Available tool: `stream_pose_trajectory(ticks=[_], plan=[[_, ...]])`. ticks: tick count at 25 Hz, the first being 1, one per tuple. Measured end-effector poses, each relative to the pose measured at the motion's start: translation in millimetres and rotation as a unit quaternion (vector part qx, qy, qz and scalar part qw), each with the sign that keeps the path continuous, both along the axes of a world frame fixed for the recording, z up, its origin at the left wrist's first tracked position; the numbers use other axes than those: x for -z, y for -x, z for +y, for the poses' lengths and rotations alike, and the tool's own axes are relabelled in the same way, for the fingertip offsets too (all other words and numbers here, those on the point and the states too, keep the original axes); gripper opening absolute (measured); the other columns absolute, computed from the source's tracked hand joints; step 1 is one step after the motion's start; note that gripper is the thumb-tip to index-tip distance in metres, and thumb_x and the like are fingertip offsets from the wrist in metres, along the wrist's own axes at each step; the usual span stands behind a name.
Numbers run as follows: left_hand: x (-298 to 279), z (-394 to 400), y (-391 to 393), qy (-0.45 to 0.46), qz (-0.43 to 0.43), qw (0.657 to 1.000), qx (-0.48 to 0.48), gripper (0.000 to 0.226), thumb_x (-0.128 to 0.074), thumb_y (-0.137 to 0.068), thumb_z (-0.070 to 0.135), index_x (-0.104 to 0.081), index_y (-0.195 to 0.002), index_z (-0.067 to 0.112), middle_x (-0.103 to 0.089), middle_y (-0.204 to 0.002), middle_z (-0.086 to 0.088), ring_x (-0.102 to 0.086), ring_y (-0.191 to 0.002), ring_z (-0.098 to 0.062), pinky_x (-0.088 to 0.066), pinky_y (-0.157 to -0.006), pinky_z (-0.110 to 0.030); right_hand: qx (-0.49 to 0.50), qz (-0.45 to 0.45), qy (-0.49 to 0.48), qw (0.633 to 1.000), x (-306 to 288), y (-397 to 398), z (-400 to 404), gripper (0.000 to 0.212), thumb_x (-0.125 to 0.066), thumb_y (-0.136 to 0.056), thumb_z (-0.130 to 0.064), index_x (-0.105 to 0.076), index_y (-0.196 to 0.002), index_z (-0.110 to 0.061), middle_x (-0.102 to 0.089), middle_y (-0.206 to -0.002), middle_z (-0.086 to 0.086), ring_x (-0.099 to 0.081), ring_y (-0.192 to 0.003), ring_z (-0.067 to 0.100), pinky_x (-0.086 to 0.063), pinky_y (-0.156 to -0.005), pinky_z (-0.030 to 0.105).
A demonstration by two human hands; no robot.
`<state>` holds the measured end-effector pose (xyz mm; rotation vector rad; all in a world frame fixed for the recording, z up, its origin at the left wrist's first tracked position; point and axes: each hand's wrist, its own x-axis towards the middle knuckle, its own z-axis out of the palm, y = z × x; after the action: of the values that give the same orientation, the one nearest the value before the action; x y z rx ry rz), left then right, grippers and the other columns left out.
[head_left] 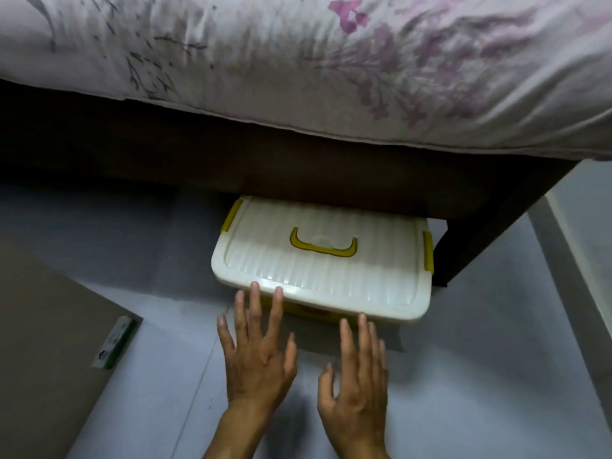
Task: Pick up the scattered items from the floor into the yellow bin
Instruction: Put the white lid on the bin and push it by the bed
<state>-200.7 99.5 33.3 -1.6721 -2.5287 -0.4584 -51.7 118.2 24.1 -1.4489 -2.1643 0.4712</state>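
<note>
- the yellow bin [331, 309] sits on the pale floor [463, 376], its far half tucked under the dark bed frame [298, 167] — white ribbed lid [318, 270] on, yellow handle [323, 246] flat on top.
- left hand [258, 356] — fingers straight and spread, tips at the lid's near edge.
- right hand [356, 379] — fingers straight, holding nothing, tips just short of the bin.
- a small green-and-white box [114, 342] lies at left beside a brown board [43, 342].
- floral bedding [331, 61] hangs above.

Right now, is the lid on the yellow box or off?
On. The white lid lies flat over the yellow bin, side clips at its edges.
</note>
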Motion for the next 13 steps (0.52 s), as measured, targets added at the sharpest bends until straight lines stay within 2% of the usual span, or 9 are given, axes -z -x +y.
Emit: stream_pose_trajectory(ticks=[2, 6, 9, 13], plan=[[0, 4, 0, 0.04, 0.02, 0.998, 0.034, 0.088, -0.049, -0.084, 0.054, -0.009, -0.156, 0.022, -0.004, -0.163, -0.015, -0.009, -0.149, -0.035, -0.018, -0.113, -0.063, 0.006, -0.053, -0.04, 0.998, -2, -7, 2, 0.1, -0.065, -0.07, -0.02, -0.014, -0.156, -0.018, -0.017, -0.163, 0.011, -0.014, -0.15, 0.03, -0.017, -0.117, 0.049], [2, 1, 1, 0.085, 0.002, 0.995, 0.059, 0.102, -0.057, -0.083, 0.059, 0.004, -0.156, 0.023, 0.012, -0.163, -0.013, 0.003, -0.15, -0.034, -0.014, -0.116, -0.061, -0.012, -0.187, 0.015, 0.982, -2, -11, 17, 0.119, -0.076, -0.066, -0.031, 0.001, -0.155, -0.018, 0.008, -0.164, 0.01, 0.003, -0.15, 0.032, -0.012, -0.114, 0.055], [-3, 6, 4, 0.107, -0.001, 0.992, 0.068, 0.107, -0.056, -0.081, 0.064, 0.01, -0.155, 0.024, 0.016, -0.162, -0.013, 0.007, -0.15, -0.034, -0.012, -0.117, -0.06, -0.011, -0.194, 0.03, 0.98, -3, -11, 23, 0.122, -0.077, -0.064, -0.034, 0.004, -0.155, -0.019, 0.012, -0.164, 0.009, 0.006, -0.15, 0.032, -0.005, -0.115, 0.056], [-11, 33, 28, 0.122, 0.019, 0.986, 0.112, 0.101, -0.044, -0.082, 0.071, 0.016, -0.153, 0.03, 0.025, -0.16, -0.009, 0.018, -0.148, -0.03, -0.003, -0.117, -0.059, -0.015, -0.203, 0.04, 0.978, -11, -3, 56, 0.117, -0.068, -0.075, -0.037, 0.017, -0.153, -0.024, 0.027, -0.16, 0.006, 0.024, -0.147, 0.028, 0.009, -0.118, 0.054]])
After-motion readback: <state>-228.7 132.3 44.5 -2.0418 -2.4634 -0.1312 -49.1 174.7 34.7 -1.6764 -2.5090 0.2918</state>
